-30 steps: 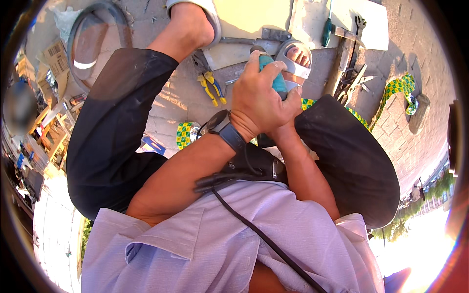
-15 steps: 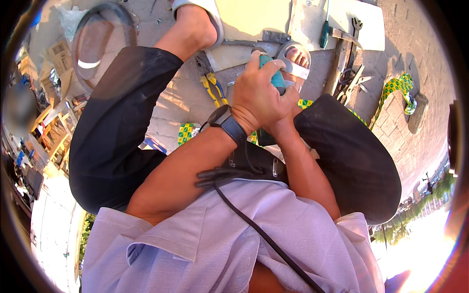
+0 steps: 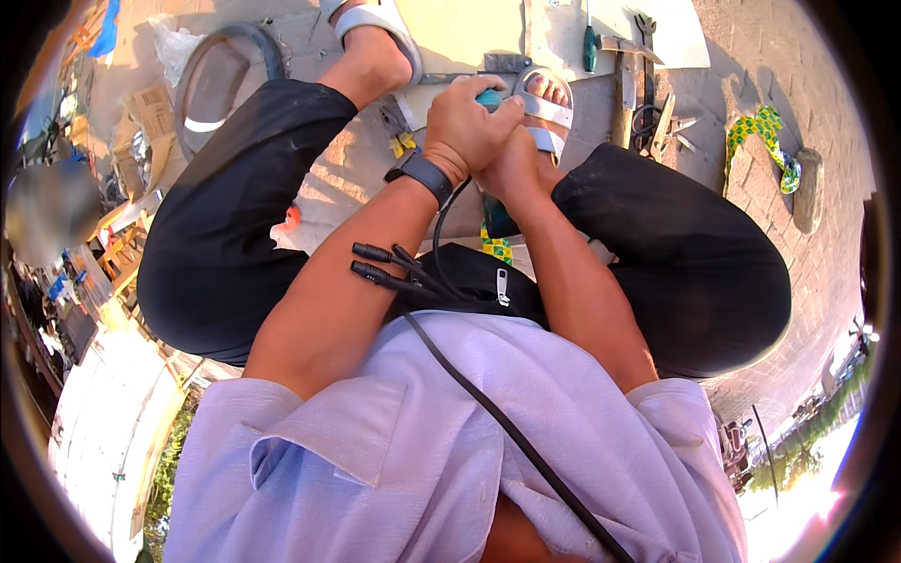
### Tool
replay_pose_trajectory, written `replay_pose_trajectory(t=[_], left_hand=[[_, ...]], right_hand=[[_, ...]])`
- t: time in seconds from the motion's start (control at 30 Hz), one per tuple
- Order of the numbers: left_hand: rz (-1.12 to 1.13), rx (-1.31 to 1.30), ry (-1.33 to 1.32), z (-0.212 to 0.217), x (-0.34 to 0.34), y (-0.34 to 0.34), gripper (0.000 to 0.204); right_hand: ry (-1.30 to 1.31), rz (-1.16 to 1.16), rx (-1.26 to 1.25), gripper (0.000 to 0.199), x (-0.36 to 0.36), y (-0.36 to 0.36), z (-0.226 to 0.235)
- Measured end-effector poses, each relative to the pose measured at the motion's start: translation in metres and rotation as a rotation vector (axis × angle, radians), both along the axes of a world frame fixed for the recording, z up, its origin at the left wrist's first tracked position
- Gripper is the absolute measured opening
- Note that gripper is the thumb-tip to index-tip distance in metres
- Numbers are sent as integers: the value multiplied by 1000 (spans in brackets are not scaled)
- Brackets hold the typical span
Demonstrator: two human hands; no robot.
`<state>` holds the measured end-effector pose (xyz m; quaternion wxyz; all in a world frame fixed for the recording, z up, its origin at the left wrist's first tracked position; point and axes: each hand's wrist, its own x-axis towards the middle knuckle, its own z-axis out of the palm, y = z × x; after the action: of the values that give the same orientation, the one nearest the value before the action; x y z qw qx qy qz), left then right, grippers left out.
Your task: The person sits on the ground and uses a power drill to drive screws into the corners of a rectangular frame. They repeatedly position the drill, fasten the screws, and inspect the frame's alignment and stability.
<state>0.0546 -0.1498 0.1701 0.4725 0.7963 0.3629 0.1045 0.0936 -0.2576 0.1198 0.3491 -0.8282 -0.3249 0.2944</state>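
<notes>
My left hand, with a dark watch at the wrist, is closed over a teal, rounded tool. Only a bit of the tool's top shows between the fingers, so its exact kind cannot be told. Pressed up against the left hand from below is my right hand, its fingers bent and partly hidden; it seems to grip the same tool. Below the hands a dark teal part shows beside the right forearm. Both hands are between my knees, next to my sandalled right foot.
Yellow-handled pliers lie left of the hands. Beyond my right foot are a screwdriver, a hammer, a wrench and shears. Pale sheets lie ahead; a green-yellow strap and a stone are right.
The view has shifted. My hands have drawn together, the right now pressed against the left, and much less of the teal tool shows. More of the pliers is hidden.
</notes>
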Motion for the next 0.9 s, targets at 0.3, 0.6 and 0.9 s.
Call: replay_pose_trajectory(t=[0.3,0.6,0.9], left_hand=[[-5,57,81,-1,10,2,42],[36,-21,120,3,0,1,45],[50,-68,89,6,-3,8,44]], right_hand=[[-25,-19,30,27,6,2,-25],[-98,106,-140,32,3,4,5],[52,52,-198,37,5,14,32]])
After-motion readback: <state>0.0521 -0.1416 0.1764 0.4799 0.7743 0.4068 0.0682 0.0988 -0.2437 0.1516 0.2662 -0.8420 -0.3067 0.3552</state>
